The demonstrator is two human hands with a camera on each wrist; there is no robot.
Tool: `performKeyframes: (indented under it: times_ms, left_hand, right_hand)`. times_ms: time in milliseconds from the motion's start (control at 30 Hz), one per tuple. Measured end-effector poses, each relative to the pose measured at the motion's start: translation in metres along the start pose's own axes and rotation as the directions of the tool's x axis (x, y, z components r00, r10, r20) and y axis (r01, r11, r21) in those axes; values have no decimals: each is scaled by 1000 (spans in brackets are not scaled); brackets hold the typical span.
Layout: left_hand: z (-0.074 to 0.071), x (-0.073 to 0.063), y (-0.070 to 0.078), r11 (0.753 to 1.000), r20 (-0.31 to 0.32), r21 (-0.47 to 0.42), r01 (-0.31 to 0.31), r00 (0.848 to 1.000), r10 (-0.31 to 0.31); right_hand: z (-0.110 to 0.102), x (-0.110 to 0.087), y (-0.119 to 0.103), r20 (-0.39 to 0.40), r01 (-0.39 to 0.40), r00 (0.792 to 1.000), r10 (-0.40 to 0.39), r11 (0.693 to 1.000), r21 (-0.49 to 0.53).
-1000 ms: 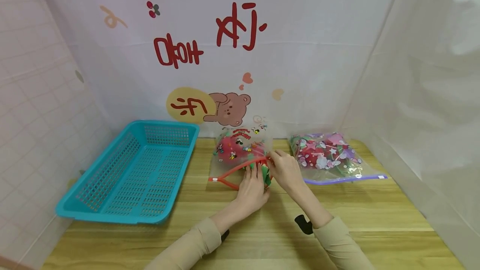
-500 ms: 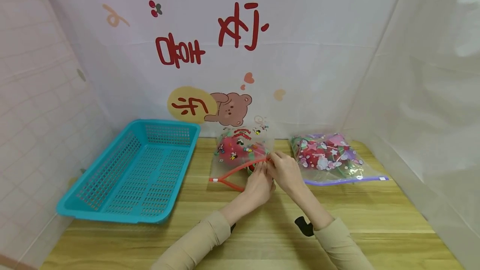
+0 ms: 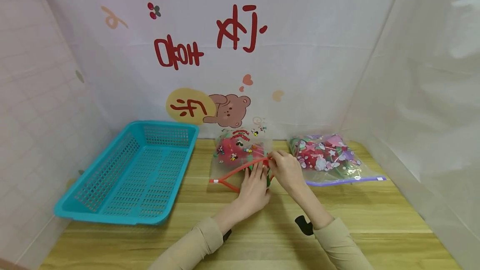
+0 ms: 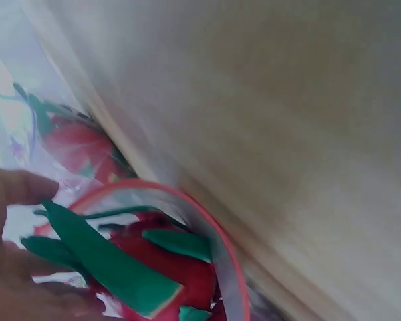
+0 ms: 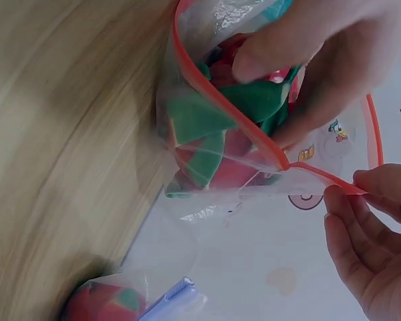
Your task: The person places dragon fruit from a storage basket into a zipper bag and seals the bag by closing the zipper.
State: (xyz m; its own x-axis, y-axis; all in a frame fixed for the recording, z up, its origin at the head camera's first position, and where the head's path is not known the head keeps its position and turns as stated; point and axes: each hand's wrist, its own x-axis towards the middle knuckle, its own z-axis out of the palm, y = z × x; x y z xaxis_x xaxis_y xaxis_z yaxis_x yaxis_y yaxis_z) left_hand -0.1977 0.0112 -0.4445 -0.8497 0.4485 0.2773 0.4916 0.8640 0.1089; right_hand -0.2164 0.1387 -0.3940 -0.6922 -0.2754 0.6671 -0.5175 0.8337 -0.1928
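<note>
A clear printed zip bag (image 3: 240,134) with an orange zip strip lies on the table, its mouth spread wide. Inside it are red, soft-looking things with green, leaf-like pieces (image 4: 107,257). My left hand (image 3: 253,188) reaches into the mouth, fingers extended over these contents; in the left wrist view its thumb is at the tip of a green piece. My right hand (image 3: 288,172) pinches the orange strip (image 5: 351,189) at the bag's right corner between thumb and fingers. The front of the bag's mouth is partly hidden behind my left hand.
A blue perforated basket (image 3: 172,170) stands at the left. To the right lies a second zip bag (image 3: 324,157), closed with a purple strip and filled with red and green things. A white printed cloth (image 3: 311,66) hangs behind the wooden table (image 3: 270,245).
My left hand went right and deeper into the bag's mouth, then came back left with its fingers extended. The right hand keeps its pinch on the corner.
</note>
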Motion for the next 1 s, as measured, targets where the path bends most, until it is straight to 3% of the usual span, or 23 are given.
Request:
performKeyframes:
  times_ms: [100,167,267,333,400,500,567,633,767,1000]
  left_hand:
    - [2,-11,2,999,-65,47,25,998,-22]
    - [3,-17,4,991,-137,125,37,990,-20]
    - [4,-23,8,961,-236,258,98,971,-36]
    - [4,-24,10,948,-245,280,150,966,-81]
    - [3,-24,9,961,-191,207,186,971,-146]
    - [3,-18,4,979,-78,-47,200,976,-204]
    - [3,-14,-1,960,-49,-214,180,980,-194]
    - [4,-10,-4,936,-46,-319,151,984,-174]
    - [6,-3,-5,930,-88,-346,123,983,-162]
    - [6,8,2,978,-211,-152,142,962,-172]
  right_hand:
    - [1,-1,1,-1,3,1000,-3,1000,0]
    - [1,-1,1,-5,10,1000,-10,1000,-1]
    - [2,0,2,-13,18,1000,-18,1000,-5]
    - [2,0,2,-21,20,1000,-21,1000,-10]
    - [2,0,2,-28,22,999,-22,1000,-13]
    - [1,0,2,-29,19,999,-20,1000,-7]
    - [1,1,2,-26,18,1000,-18,1000,-6]
    - [2,1,1,-21,19,1000,-19,1000,-7]
    - [2,0,0,-17,30,999,-30,1000,-6]
    - [2,0,1,1,45,999,-45,999,6]
